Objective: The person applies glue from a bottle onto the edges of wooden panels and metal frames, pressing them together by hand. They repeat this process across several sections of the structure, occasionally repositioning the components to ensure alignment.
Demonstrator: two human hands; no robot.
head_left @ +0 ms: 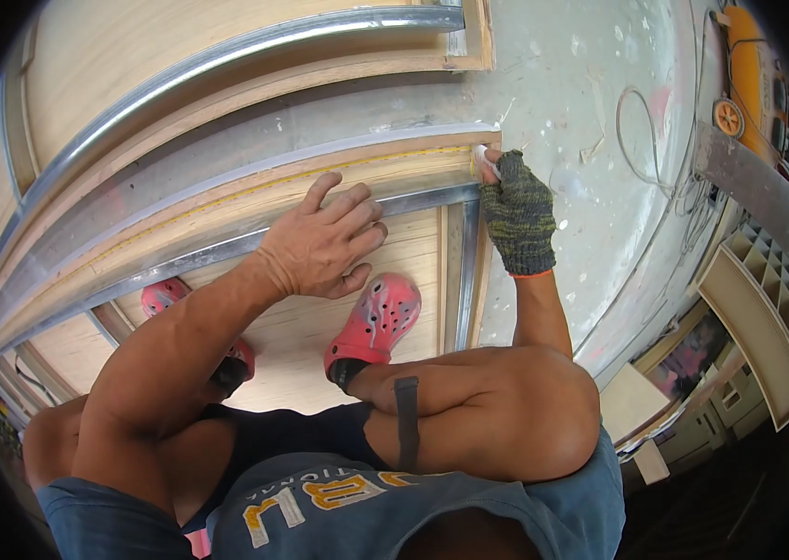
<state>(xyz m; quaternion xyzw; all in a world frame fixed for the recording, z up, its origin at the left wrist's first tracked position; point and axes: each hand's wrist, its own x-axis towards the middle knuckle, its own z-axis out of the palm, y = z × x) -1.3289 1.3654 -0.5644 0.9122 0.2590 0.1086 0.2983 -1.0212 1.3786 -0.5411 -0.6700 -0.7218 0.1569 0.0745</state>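
Note:
My bare left hand (329,241) hovers palm down over the metal channel (254,241) of a framed panel, fingers spread and holding nothing. On my right hand (516,210) is a dark knitted glove with bare fingertips. Those fingers close at the panel's right corner, on the end of a yellow tape measure (320,170). Something white shows at the fingertips; I cannot make it out. The tape runs left along the wooden strip (404,170), beside the metal channel. My left hand hides part of the panel.
My feet, in pink clogs (380,317), are on the plywood panel (413,247). A second framed panel (226,47) lies beyond. On the right are a cable (632,121), an orange machine (751,84) and a compartmented wooden piece (758,317) on the paint-spotted floor (590,187).

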